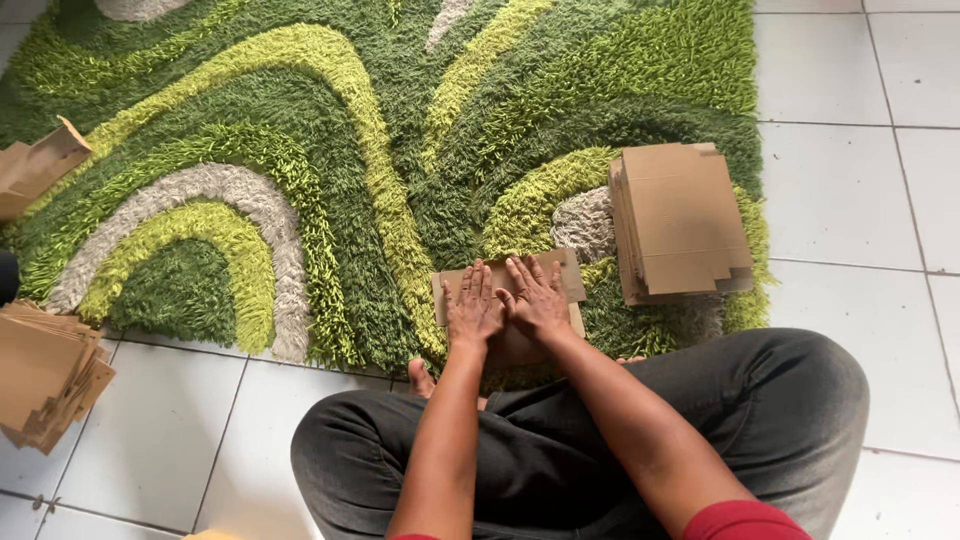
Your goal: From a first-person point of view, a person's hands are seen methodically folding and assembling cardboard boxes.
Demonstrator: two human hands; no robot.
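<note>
A flat brown cardboard piece point(563, 272) lies on the shaggy green rug point(330, 150) just in front of my crossed legs. My left hand point(472, 306) and my right hand point(535, 296) both rest palm down on it, side by side, fingers spread and pointing away from me. The hands hide most of the cardboard; only its edges show around them. Neither hand grips anything.
A stack of flat cardboard blanks point(678, 222) sits on the rug to the right of my hands. Another cardboard pile point(45, 375) lies on the white tile floor at the left, and a folded cardboard box point(35, 165) at the rug's left edge.
</note>
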